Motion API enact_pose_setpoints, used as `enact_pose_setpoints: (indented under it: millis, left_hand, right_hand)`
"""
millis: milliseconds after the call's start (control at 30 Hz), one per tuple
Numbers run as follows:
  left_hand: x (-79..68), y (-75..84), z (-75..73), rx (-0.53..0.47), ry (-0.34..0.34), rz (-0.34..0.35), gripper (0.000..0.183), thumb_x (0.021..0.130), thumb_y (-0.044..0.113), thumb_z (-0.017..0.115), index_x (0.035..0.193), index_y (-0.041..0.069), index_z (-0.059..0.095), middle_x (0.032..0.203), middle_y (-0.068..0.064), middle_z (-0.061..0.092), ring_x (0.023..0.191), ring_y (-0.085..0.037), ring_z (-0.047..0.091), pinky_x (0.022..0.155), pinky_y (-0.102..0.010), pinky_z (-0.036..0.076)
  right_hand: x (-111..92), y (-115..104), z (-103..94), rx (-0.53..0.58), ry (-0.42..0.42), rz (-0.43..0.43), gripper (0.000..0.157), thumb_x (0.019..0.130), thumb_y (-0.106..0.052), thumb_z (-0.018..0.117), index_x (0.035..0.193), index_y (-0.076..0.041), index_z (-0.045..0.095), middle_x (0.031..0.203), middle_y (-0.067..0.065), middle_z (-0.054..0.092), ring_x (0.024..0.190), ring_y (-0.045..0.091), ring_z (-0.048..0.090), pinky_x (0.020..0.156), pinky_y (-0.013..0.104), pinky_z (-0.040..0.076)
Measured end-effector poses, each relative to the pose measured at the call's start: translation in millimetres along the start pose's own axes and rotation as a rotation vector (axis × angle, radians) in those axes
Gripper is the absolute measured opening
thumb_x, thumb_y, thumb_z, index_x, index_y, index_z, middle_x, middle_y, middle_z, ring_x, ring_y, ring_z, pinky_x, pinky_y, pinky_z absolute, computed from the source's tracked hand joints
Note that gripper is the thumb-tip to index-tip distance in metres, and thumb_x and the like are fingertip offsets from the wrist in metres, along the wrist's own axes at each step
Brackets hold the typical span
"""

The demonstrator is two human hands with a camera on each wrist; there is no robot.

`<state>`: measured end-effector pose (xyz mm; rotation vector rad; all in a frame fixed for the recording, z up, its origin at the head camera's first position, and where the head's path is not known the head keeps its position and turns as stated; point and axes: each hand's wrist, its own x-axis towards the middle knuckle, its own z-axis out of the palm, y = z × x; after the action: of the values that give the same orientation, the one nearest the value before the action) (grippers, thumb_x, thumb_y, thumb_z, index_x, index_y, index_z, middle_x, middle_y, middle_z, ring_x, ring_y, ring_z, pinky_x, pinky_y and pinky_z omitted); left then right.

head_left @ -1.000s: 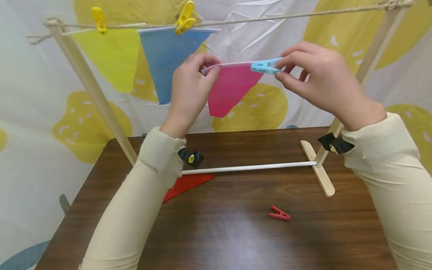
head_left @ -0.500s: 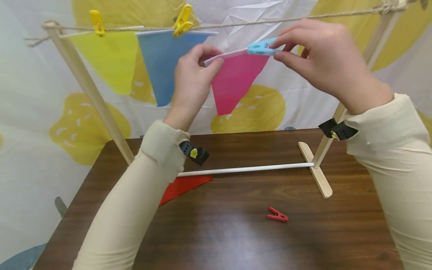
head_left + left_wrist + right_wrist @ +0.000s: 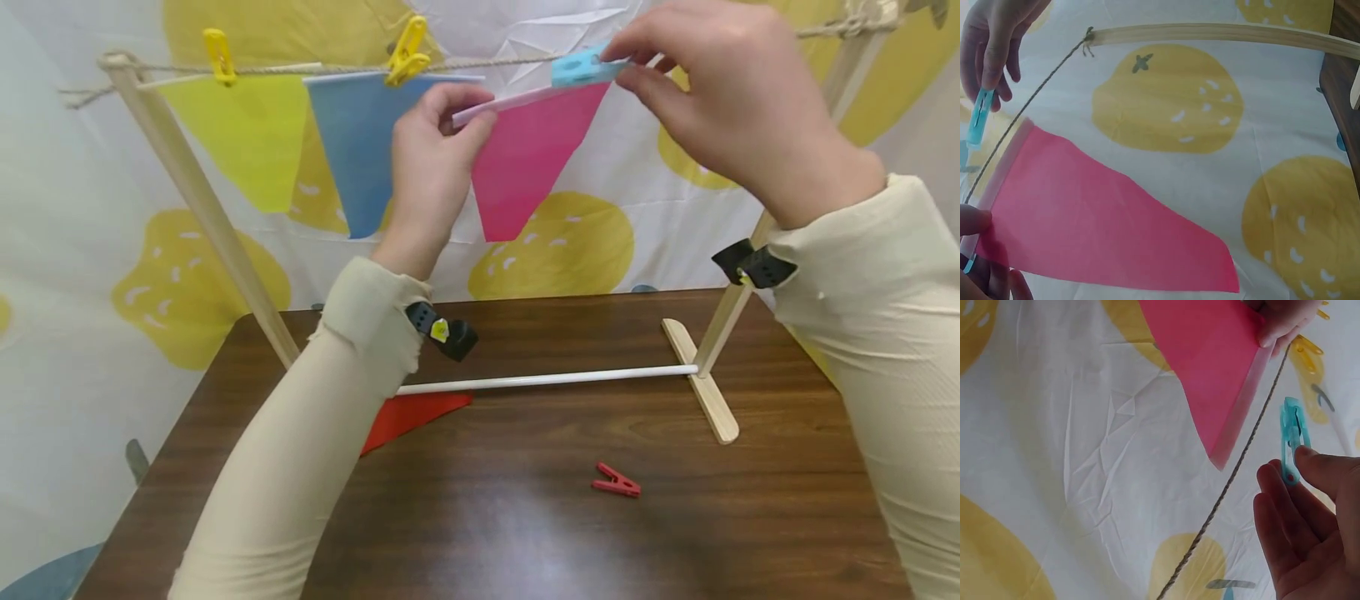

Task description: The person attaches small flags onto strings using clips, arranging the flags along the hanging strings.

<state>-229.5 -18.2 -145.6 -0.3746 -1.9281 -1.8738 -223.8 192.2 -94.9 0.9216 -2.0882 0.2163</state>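
My left hand (image 3: 435, 171) pinches the left end of the pale folded top edge of a pink pennant (image 3: 536, 154). The pennant hangs from that hand, just below and in front of the twine (image 3: 510, 62). My right hand (image 3: 738, 100) pinches a light blue clothespin (image 3: 576, 68) by its handles, with thumb and fingers. In the right wrist view, the clothespin (image 3: 1293, 437) is apart from both the twine (image 3: 1235, 469) and the pennant (image 3: 1210, 375). Its jaws cannot be seen clearly in the head view.
Yellow clothespins (image 3: 407, 54) hold a yellow-green pennant (image 3: 240, 137) and a blue pennant (image 3: 356, 146) at the twine. Wooden posts (image 3: 198, 208) carry it, with a white rod (image 3: 555, 380) between them. A red pennant (image 3: 412, 417) and red clothespin (image 3: 617, 482) lie on the table (image 3: 517, 533).
My right hand has risen with the light blue clothespin from the pink pennant's edge to the twine's height. The pennant and my left hand have also risen, with its right end tilted higher.
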Motion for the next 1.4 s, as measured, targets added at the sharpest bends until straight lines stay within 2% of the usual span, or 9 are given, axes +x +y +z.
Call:
enact_pose_setpoints:
  millis: [167,400,567,800,1000,1133,1400]
  left_hand:
    - [-1.0,1.6,1.4,0.037,0.019,0.021,0.015,0.085,0.008,0.056,0.099,0.005,0.062,0.097,-0.003,0.061,0.083,-0.014,0.056,0.070,-0.022,0.043]
    - [1.2,4.8,6.1,-0.040,0.047,0.009,0.017,0.084,0.007,0.059,0.101,0.005,0.061,0.096,-0.004,0.060,0.082,-0.014,0.055,0.073,-0.022,0.046]
    - [1.9,6.2,9.1,-0.071,0.073,0.016,0.016,0.083,0.006,0.060,0.099,0.003,0.061,0.095,-0.004,0.061,0.082,-0.013,0.056,0.073,-0.019,0.045]
    - [1.5,4.7,9.6,-0.101,0.103,0.035,0.016,0.083,0.006,0.060,0.099,0.003,0.060,0.095,-0.004,0.061,0.084,-0.013,0.056,0.075,-0.017,0.045]
    - [2.1,3.1,8.4,-0.082,0.119,0.063,0.018,0.083,0.007,0.061,0.100,0.002,0.060,0.096,-0.004,0.061,0.085,-0.013,0.055,0.076,-0.017,0.044]
    - [3.3,2.3,8.7,-0.066,0.124,0.065,0.019,0.083,0.008,0.061,0.101,0.003,0.061,0.096,-0.004,0.061,0.084,-0.012,0.055,0.075,-0.017,0.044]
    - [4.2,0.7,9.0,-0.069,0.119,0.073,0.017,0.082,0.008,0.062,0.099,0.003,0.062,0.093,-0.004,0.061,0.082,-0.012,0.055,0.073,-0.018,0.044]
  right_hand:
    - [4.4,0.3,0.0,-0.040,0.004,-0.012,0.018,0.087,-0.013,0.056,0.100,-0.005,0.066,0.092,0.008,0.063,0.074,0.023,0.054,0.067,0.033,0.036]
    - [10.3,3.2,1.1,-0.052,0.011,0.005,0.018,0.088,-0.013,0.054,0.098,-0.004,0.067,0.091,0.009,0.063,0.072,0.024,0.046,0.069,0.037,0.032]
    - [16.9,4.5,0.3,-0.080,-0.047,0.008,0.021,0.090,-0.013,0.051,0.103,-0.003,0.065,0.095,0.013,0.060,0.077,0.027,0.047,0.071,0.039,0.034]
    - [26.8,3.1,-0.3,-0.084,-0.118,0.070,0.025,0.089,-0.012,0.050,0.112,-0.004,0.057,0.096,0.017,0.060,0.082,0.029,0.051,0.075,0.041,0.039]
    - [31.1,-3.2,0.1,-0.089,-0.093,-0.038,0.024,0.090,-0.009,0.048,0.109,-0.004,0.060,0.100,0.014,0.058,0.079,0.027,0.048,0.074,0.039,0.038]
    - [36.3,-7.5,2.0,-0.125,-0.128,-0.098,0.022,0.090,-0.008,0.047,0.106,0.000,0.061,0.102,0.016,0.055,0.086,0.029,0.044,0.077,0.042,0.037]
    - [40.3,-15.7,3.3,-0.192,-0.222,-0.097,0.023,0.089,-0.007,0.048,0.107,-0.001,0.060,0.100,0.017,0.055,0.089,0.032,0.043,0.073,0.045,0.038]
